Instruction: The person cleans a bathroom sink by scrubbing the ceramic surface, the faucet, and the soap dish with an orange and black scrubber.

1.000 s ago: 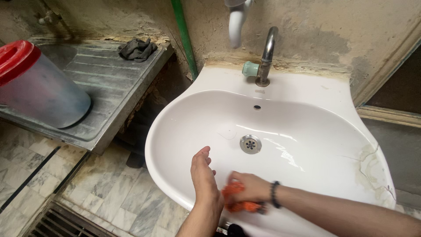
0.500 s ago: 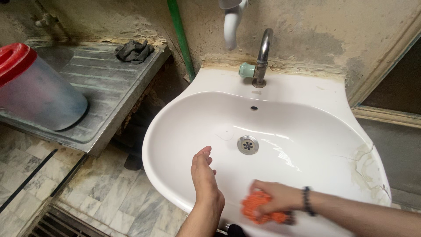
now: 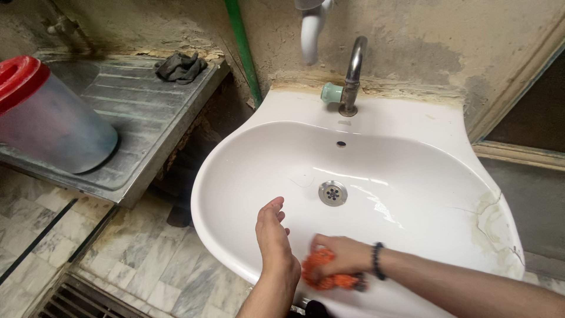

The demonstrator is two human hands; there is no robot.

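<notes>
A white washbasin [image 3: 265, 141] fills the middle of the view, with a metal drain [image 3: 333, 193] at its bottom. My left hand [image 3: 272, 235] rests flat on the basin's near rim, fingers together and pointing away from me, holding nothing. My right hand [image 3: 338, 254] reaches in from the right, a dark bead bracelet [image 3: 377, 261] on its wrist. It presses an orange scrubber [image 3: 322, 272] against the inner near wall of the basin, right beside my left hand. Part of the scrubber is hidden under my fingers.
A metal tap [image 3: 353, 70] with a pale green knob [image 3: 331, 92] stands at the basin's back edge. A green pipe [image 3: 241, 47] runs down the rough wall. To the left, a steel drainboard [image 3: 135, 112] carries a red-lidded plastic jug [image 3: 47, 121] and a dark rag [image 3: 179, 66]. Below lies marble-tiled floor [image 3: 147, 265].
My right hand swung the scrubber right along the near wall, then back left toward my left hand. My left hand stayed on the rim.
</notes>
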